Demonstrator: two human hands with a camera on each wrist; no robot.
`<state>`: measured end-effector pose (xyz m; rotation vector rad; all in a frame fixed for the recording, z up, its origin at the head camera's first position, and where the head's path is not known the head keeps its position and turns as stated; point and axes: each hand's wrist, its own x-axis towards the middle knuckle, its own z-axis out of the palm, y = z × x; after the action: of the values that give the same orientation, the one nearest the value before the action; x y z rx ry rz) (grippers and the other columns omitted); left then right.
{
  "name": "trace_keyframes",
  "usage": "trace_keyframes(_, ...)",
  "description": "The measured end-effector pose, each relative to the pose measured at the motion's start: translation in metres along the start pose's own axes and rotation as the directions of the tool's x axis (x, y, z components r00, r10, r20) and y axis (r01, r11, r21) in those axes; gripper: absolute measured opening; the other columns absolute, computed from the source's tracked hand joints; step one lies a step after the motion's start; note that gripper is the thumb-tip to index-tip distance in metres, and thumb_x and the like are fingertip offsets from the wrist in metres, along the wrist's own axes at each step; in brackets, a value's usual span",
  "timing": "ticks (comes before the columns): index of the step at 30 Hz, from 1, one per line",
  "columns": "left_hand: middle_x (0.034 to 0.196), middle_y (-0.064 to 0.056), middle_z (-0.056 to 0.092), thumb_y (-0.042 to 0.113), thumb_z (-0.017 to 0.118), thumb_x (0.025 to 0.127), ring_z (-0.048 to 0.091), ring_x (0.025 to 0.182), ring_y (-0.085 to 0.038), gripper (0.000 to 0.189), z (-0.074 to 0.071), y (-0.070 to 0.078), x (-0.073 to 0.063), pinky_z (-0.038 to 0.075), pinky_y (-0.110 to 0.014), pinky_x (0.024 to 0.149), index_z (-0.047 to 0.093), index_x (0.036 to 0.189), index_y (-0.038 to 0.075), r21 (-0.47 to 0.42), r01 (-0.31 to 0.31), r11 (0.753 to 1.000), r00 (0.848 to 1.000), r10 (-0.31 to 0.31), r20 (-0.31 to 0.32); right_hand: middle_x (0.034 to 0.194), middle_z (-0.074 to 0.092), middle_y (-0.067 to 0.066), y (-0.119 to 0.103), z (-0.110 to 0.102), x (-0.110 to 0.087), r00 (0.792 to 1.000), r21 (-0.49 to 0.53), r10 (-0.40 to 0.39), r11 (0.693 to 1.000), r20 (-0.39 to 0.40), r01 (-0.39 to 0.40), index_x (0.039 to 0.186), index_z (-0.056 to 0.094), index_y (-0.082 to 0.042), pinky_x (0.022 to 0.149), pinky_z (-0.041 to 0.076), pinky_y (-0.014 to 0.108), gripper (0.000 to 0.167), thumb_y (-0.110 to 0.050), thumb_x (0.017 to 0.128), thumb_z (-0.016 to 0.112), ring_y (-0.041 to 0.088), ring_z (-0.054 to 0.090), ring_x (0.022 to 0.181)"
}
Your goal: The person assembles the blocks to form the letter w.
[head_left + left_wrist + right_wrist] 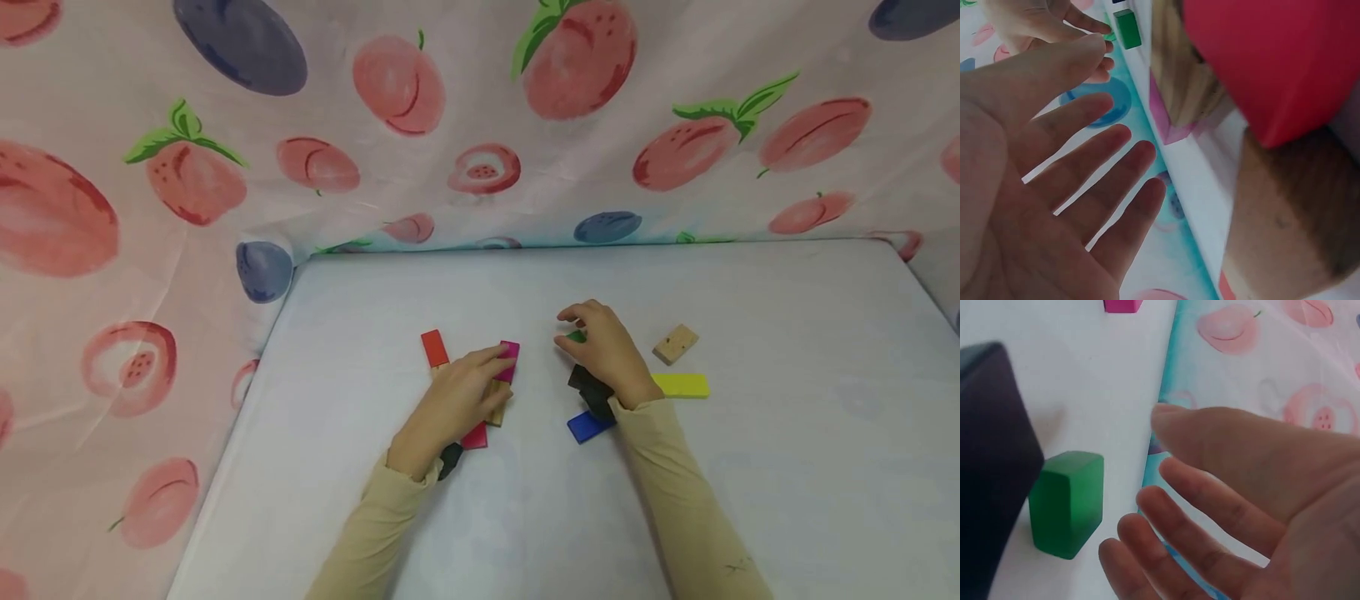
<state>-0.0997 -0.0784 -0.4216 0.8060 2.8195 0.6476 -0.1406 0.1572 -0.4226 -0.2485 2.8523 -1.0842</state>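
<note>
My left hand (463, 390) is over a cluster of blocks, its fingers spread and holding nothing. Under and around it are a magenta block (511, 354), a wooden block (497, 414), a crimson block (475, 437) and, beyond the knuckles, a red block (433, 347). In the left wrist view, a crimson block (1279, 56) looms close beside a brown wooden block (1285, 212). My right hand (606, 343) is beside a green block (576, 336), thumb and fingers apart and loosely bent. The right wrist view has the green block upright, left of the fingertips, behind a large dark block (991, 462).
Near the right forearm lie a blue block (587, 427), a yellow block (684, 386) and a wooden block (676, 343). Everything sits on a white-covered table (360, 300). A fruit-print cloth (420, 183) hangs along its back and left sides.
</note>
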Motion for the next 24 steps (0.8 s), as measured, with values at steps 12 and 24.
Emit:
trace_keyframes(12,0.147,-0.005,0.053,0.027,0.074,0.09,0.048,0.136,-0.022,0.051,0.0055,-0.0038,0.0004,0.043,-0.037,0.111,0.06,0.137,0.011,-0.02,-0.018,1.0,1.0,0.018,0.025,0.115,0.06,0.025,0.0046,-0.0037,-0.0042,0.998,-0.015,0.062,0.998,0.009,-0.062,0.121,0.063,0.007,0.092,0.051,0.05,0.036,-0.011,0.091,0.071,0.037,0.059,0.103)
trace_keyframes(24,0.147,-0.007,0.052,0.024,0.075,0.09,0.047,0.137,-0.023,0.051,0.0074,-0.0057,-0.0015,0.042,-0.036,0.112,0.061,0.137,0.009,-0.037,-0.023,0.999,0.999,0.024,0.025,0.114,0.059,0.029,0.0079,-0.0024,-0.0031,0.996,0.007,0.085,0.996,0.039,-0.086,0.125,0.055,0.013,0.093,0.051,0.052,0.043,-0.007,0.089,0.07,0.04,0.06,0.104)
